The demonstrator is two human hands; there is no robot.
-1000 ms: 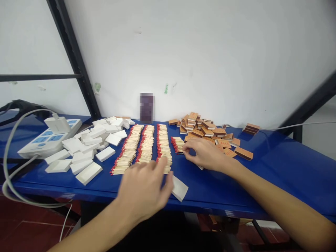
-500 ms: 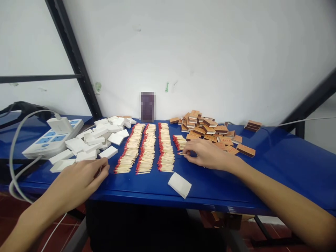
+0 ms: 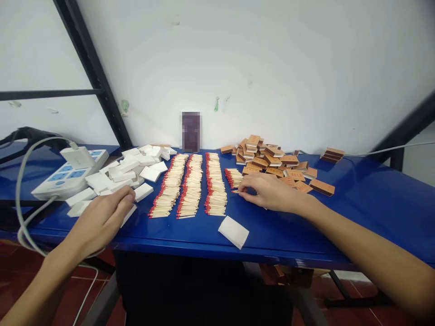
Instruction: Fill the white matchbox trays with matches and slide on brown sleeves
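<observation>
My right hand (image 3: 260, 192) pinches a red-tipped match (image 3: 235, 191) close to the blue tabletop, just in front of a short row of matches (image 3: 234, 178). Three longer rows of matches, the left (image 3: 169, 185), the middle (image 3: 190, 186) and the right (image 3: 215, 183), lie with their red heads to the left. At the left, my left hand (image 3: 107, 217) is closed with its fingers curled down over a white matchbox tray (image 3: 128, 216), whose edge shows beside the thumb. Another white tray (image 3: 234, 232) lies alone near the front edge.
A heap of white trays (image 3: 117, 174) sits behind my left hand. Brown matchboxes (image 3: 272, 160) are piled at the back right, with a small stack (image 3: 332, 155) further right. A power strip (image 3: 68, 179) with a charger and cable stands at the left. A blurred dark rectangle (image 3: 191, 131) leans on the wall.
My left hand has moved slightly left and down, and a white tray now shows beneath it. My right hand stays at the short row with the match. The view has shifted slightly.
</observation>
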